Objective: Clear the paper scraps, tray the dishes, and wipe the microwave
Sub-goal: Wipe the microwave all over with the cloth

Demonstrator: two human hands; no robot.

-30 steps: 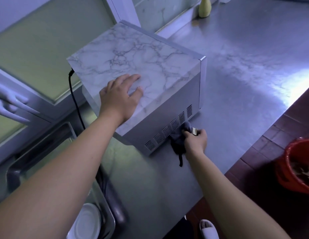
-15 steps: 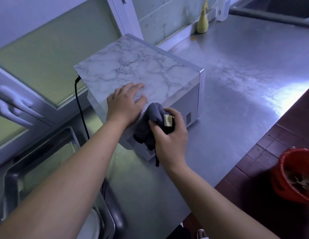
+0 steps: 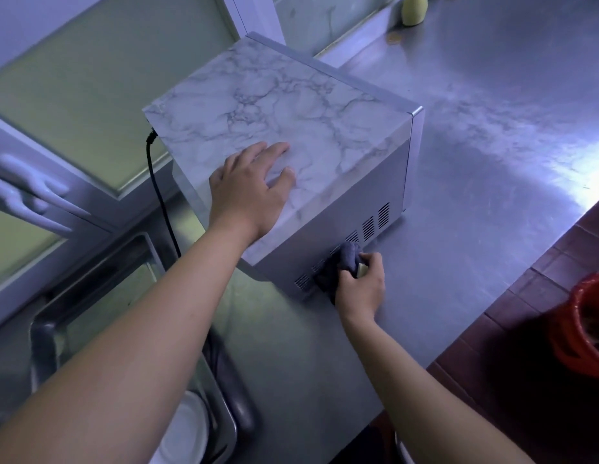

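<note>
We are standing at a long steel counter (image 3: 475,162) that is carrying the microwave (image 3: 291,105), which is sitting at an angle with its marbled top facing us and its vented side turned toward our right arm. At the lower left, a steel tray (image 3: 40,333) is lying beside the microwave, partly hidden under our left forearm. A red bucket (image 3: 589,326) is standing on the tiled floor off the counter's right edge.

Our left hand (image 3: 247,195) is lying flat on the near part of the marbled top, its fingers straight and close together and the thumb set apart. Our right hand (image 3: 361,289) is working low on the vented side, just above the counter, its fingers curling round a bunched dark cloth (image 3: 345,262) and pressing it against the slots.

A black cord (image 3: 157,195) is hanging from the microwave's back corner. A white plate (image 3: 187,426) is lying in the tray. A small yellow bottle (image 3: 414,10) is standing at the counter's far edge.
</note>
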